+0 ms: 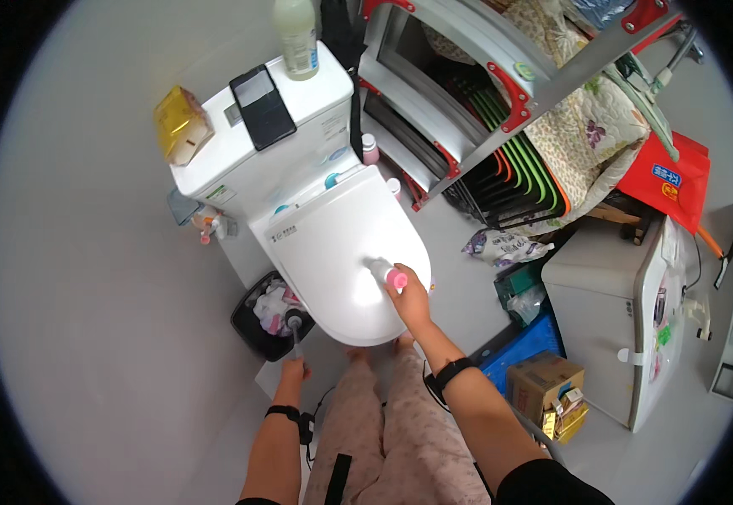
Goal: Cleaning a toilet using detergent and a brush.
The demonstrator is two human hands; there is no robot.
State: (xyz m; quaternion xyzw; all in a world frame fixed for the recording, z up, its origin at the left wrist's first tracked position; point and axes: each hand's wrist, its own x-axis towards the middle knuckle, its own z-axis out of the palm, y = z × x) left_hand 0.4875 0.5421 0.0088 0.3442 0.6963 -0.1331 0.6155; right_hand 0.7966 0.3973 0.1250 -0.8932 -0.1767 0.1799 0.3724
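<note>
A closed white toilet lid lies in front of me. My right hand grips a small white bottle with a pink cap over the lid; whether the bottle's base touches the lid I cannot tell. Lower left, my left hand is closed around the grey handle of a brush-like tool. Its dark round head overlaps a black waste bin holding crumpled tissue and wrappers; contact is unclear. Each wrist wears a black strap.
On the toilet tank are a phone, a pale green bottle and a yellow tissue pack. A metal stepladder leans at the upper right. A washing machine and a cardboard box stand right.
</note>
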